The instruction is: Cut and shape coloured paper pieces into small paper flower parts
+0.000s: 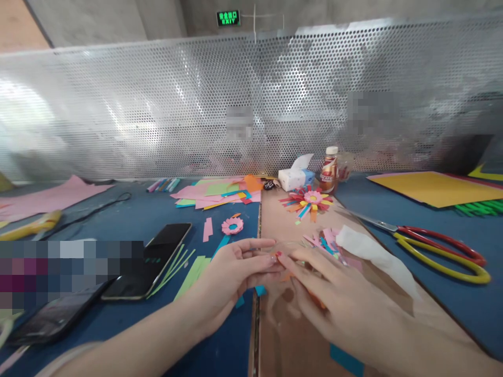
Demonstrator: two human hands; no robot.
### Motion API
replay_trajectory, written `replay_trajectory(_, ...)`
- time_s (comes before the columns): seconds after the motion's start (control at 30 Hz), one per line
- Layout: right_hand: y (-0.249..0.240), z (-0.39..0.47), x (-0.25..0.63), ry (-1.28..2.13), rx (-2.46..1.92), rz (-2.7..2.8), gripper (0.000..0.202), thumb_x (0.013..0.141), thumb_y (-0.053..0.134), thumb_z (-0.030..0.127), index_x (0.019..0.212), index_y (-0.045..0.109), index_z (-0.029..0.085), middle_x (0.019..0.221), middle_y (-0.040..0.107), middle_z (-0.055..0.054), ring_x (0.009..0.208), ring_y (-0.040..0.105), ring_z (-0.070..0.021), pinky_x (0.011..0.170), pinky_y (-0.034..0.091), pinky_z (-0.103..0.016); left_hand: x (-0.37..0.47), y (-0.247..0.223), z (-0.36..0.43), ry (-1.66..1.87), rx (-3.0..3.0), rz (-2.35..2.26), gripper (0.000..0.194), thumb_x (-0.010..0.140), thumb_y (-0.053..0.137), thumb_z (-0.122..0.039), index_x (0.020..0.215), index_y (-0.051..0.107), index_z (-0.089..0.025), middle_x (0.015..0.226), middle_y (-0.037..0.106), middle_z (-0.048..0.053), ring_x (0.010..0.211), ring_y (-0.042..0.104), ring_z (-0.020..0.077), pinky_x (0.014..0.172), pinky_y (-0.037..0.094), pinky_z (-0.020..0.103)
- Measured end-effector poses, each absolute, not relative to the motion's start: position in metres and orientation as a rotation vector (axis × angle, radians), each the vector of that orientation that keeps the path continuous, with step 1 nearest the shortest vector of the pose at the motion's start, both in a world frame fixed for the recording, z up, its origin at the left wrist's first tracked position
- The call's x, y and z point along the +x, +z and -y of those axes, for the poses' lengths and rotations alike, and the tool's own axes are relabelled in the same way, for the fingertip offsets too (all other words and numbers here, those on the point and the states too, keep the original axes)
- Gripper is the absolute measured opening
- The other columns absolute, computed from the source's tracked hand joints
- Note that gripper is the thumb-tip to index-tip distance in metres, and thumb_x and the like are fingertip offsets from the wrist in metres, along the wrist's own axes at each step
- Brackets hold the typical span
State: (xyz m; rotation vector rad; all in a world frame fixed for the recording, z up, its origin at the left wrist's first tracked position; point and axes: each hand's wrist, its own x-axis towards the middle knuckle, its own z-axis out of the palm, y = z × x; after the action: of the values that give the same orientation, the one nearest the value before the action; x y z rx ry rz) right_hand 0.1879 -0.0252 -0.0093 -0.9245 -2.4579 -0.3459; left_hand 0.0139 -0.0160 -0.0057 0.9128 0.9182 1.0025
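My left hand [239, 267] and my right hand [330, 283] meet over the seam between the blue table and the brown board. Their thumbs and fingertips are pressed together around a tiny red bit [279, 254], too small and blurred to name. Orange paper [317, 300] peeks out beneath my right hand; whether it is held or lies on the board I cannot tell. Just beyond my left hand lies a pink paper ring flower [232, 226] with a blue centre. Green paper strips [192, 275] lie to its near left. Paper scraps [324, 243] in pink and blue sit beyond my right hand.
A multicoloured paper flower [312, 199], tissue pack [294, 179] and bottle [329, 170] stand farther back. Red-and-yellow scissors [440, 251] lie right, past a crumpled tissue [373, 256]. Phones [151, 262] lie left. Coloured paper sheets [220, 191] line the back below a perforated metal screen [176, 104].
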Motion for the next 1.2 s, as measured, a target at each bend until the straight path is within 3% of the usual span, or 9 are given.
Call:
replay_trajectory(0.2, -0.0112, 0.0246, 0.1892, -0.434, -0.952, 2.455, 0.035, 0.078, 0.035, 0.016, 0.105, 0.056, 0.015, 0.097, 0.059, -0.008, 0.082, 0.058, -0.0202, 0.058, 0.05, -0.031, 0.0143, -0.005, 0.0161, 1.0, 0.912, -0.933, 0.028, 0.071, 0.061, -0.013, 0.098, 0.056, -0.01, 0.089, 0.067, 0.012, 0.082, 0.063, 0.0184, 0.074, 0.052, 0.024)
replay_trajectory(0.6, -0.0109, 0.0248, 0.1887, -0.541, -0.953, 2.47, 0.036, 0.077, 0.035, 0.017, 0.106, 0.056, 0.015, 0.096, 0.061, -0.009, 0.074, 0.059, -0.02, 0.054, 0.047, -0.032, 0.0145, -0.0066, 0.0164, 1.023, 0.95, -0.941, 0.025, 0.069, 0.064, -0.017, 0.093, 0.059, -0.011, 0.089, 0.066, 0.012, 0.084, 0.063, 0.0202, 0.078, 0.05, 0.029)
replay_trajectory(0.7, -0.0108, 0.0268, 0.1875, -0.363, -0.971, 2.444, 0.037, 0.076, 0.037, 0.015, 0.11, 0.054, 0.016, 0.097, 0.059, -0.008, 0.077, 0.059, -0.0191, 0.058, 0.049, -0.032, 0.0148, -0.0062, 0.0157, 1.035, 0.961, -0.942, 0.025, 0.068, 0.065, -0.018, 0.091, 0.058, -0.012, 0.087, 0.066, 0.01, 0.083, 0.063, 0.0192, 0.077, 0.05, 0.028)
replay_trajectory(0.87, -0.0082, 0.0269, 0.1858, 0.196, -1.012, 2.312, 0.038, 0.077, 0.039, 0.011, 0.111, 0.052, 0.021, 0.098, 0.057, -0.005, 0.075, 0.058, -0.0104, 0.058, 0.05, -0.019, 0.0143, -0.0054, 0.0144, 1.035, 0.963, -0.949, 0.02, 0.068, 0.064, -0.017, 0.085, 0.057, -0.011, 0.084, 0.065, 0.008, 0.08, 0.062, 0.0166, 0.077, 0.049, 0.027)
replay_trajectory(1.07, -0.0064, 0.0229, 0.1828, 0.397, -1.067, 2.166, 0.027, 0.077, 0.042, 0.014, 0.097, 0.059, 0.021, 0.083, 0.058, -0.003, 0.067, 0.056, -0.0118, 0.053, 0.048, -0.021, 0.0146, -0.0041, 0.0169, 1.03, 0.963, -0.95, 0.016, 0.07, 0.062, -0.016, 0.083, 0.055, -0.013, 0.083, 0.063, 0.007, 0.078, 0.061, 0.0149, 0.072, 0.049, 0.024)
replay_trajectory(1.2, -0.0055, 0.0252, 0.1803, 0.702, -1.184, 1.902, 0.013, 0.079, 0.042, 0.022, 0.083, 0.054, 0.021, 0.071, 0.058, -0.001, 0.061, 0.056, -0.0126, 0.052, 0.046, -0.023, 0.0154, -0.0044, 0.0181, 1.032, 0.946, -0.957, 0.022, 0.069, 0.063, -0.017, 0.089, 0.054, -0.014, 0.079, 0.063, 0.005, 0.075, 0.061, 0.0141, 0.072, 0.048, 0.024)
